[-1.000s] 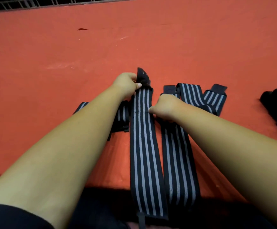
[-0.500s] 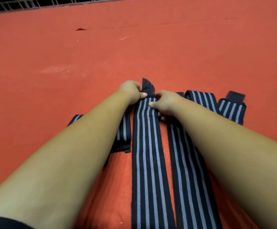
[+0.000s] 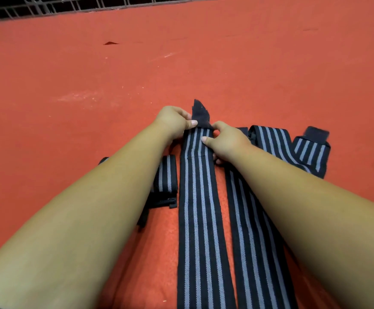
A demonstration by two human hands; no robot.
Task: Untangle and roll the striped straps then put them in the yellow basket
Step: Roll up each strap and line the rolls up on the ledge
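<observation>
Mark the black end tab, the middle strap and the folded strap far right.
black end tab [image 3: 200, 114]: head view, centre of the raised tab.
middle strap [image 3: 200, 219]: head view, stripes at mid-length.
folded strap [image 3: 310, 152]: head view, its striped face.

Even, soft light overhead, no glare and only faint shadows. Wide lens bends the edges; far corners look slightly soft and blurred.

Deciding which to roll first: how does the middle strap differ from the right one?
The middle strap lies straight; the right strap doubles back at its far end. The left hand and right hand pinch the middle strap's end; the right strap's end lies free. Both are black with grey stripes.
</observation>
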